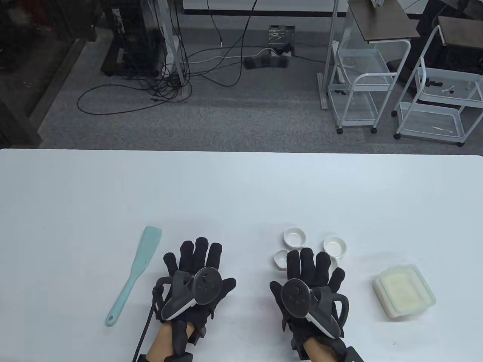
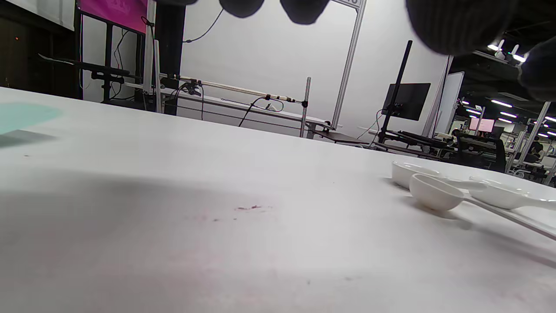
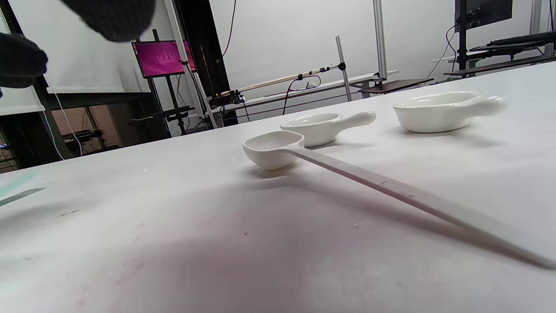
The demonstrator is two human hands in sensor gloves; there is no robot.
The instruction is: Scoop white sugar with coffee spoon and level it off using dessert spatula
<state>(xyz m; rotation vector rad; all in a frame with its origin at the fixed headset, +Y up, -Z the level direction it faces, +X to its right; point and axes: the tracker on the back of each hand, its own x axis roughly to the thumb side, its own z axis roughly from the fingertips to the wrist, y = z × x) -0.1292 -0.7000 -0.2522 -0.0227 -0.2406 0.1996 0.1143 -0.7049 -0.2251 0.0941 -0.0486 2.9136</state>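
Both hands are seen flat, palms down, on a white desk (image 1: 241, 196), fingers spread and extended, nothing held in either. Left hand (image 1: 196, 281) is placed near the lower middle of the table view; right hand (image 1: 311, 286) is placed at its 3 o'clock, well apart from it. A tracker is strapped to the back of each.

A pale mint dessert spatula (image 1: 134, 275) is laid at 9 o'clock of the left hand, near it but not touched, its blade toward 12 o'clock and its handle hole toward 6 o'clock.

A white coffee spoon (image 3: 347, 174) is laid beneath the right hand; in the table view only its bowl (image 1: 280, 259) is seen, at 11 o'clock of the fingertips, with the long handle hidden under the glove. In the right wrist view the spoon is shown resting on the desk, bowl empty, handle running toward the camera. Whether the palm presses on the handle cannot be told.

Two small white dishes with stub handles are set beyond the right fingertips: one dish (image 1: 295, 237) at 12 o'clock, a second dish (image 1: 335, 246) at 1 o'clock. Both look empty.

A lidded translucent container (image 1: 403, 291) of white sugar is placed at 3 o'clock of the right hand, apart from it.
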